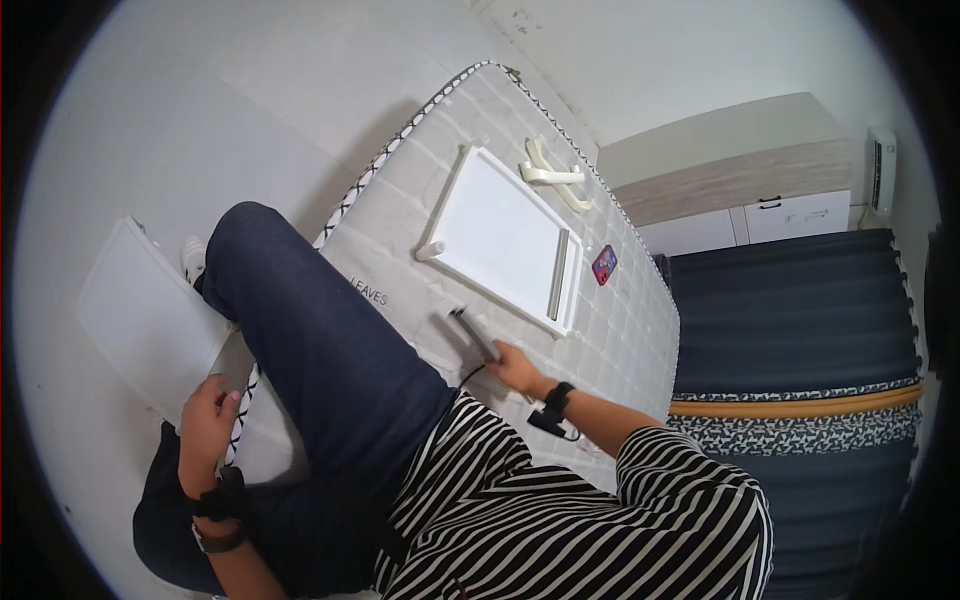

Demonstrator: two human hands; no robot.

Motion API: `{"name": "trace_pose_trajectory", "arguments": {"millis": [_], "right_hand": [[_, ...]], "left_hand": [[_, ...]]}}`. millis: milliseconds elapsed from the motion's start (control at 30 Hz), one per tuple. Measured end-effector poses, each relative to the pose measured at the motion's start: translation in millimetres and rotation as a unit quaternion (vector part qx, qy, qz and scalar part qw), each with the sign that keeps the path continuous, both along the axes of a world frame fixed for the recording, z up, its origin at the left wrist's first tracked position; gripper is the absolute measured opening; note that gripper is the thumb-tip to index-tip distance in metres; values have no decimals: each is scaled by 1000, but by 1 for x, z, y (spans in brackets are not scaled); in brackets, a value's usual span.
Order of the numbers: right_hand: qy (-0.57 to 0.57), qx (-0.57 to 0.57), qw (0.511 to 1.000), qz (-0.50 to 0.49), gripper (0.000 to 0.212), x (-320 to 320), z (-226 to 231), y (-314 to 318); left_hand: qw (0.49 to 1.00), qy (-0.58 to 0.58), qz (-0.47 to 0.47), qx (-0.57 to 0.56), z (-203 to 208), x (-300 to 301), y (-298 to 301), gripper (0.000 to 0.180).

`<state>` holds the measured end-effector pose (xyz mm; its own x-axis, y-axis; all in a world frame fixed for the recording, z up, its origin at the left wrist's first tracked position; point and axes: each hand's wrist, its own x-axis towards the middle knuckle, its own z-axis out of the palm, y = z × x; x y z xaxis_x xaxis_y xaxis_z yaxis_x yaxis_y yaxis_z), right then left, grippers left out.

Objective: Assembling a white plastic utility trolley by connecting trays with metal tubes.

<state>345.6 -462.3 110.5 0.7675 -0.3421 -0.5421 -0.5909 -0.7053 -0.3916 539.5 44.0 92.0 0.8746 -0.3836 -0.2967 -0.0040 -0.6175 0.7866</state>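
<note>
My right hand point(518, 368) is closed around the end of a short grey bar point(475, 335) with a dark tip. It is held above the mattress point(620, 345). Down at the left, my left hand point(208, 412) has its fingers curled at the near edge of a white panel point(150, 305), which tilts beside the bed; part of its grip is hidden. A white rectangular board point(500, 225) with a raised rim lies on the mattress beyond my right hand. Along the board's right side runs a grey strip point(559, 275), and a white peg point(431, 250) stands at its near-left corner.
White curved leg pieces point(553, 175) lie past the board. A phone in a red and blue case point(604, 265) rests to its right. My bent leg point(310, 300) crosses the mattress edge. Dark curtains point(790, 310) and a low cabinet point(740, 190) stand to the right.
</note>
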Motion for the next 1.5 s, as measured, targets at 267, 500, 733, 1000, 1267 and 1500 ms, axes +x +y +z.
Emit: {"name": "trace_pose_trajectory", "arguments": {"millis": [267, 500, 733, 1000, 1267, 1500], "right_hand": [[-117, -161, 932, -303, 19, 28, -21, -268], [-72, -254, 905, -332, 30, 40, -74, -249], [-227, 49, 947, -222, 34, 156, 23, -77], [-295, -135, 928, 185, 37, 259, 21, 12], [24, -172, 920, 351, 37, 307, 27, 9], [62, -141, 916, 372, 39, 296, 42, 7]], "left_hand": [[995, 71, -30, 55, -30, -9, 11, 32], [994, 24, -21, 109, -32, -17, 18, 32], [994, 56, 14, 90, -34, -14, 19, 32], [993, 90, 6, 71, -32, -8, 15, 34], [993, 96, 19, 73, -17, -20, 26, 34], [995, 78, -11, 69, -20, -18, 20, 35]]}}
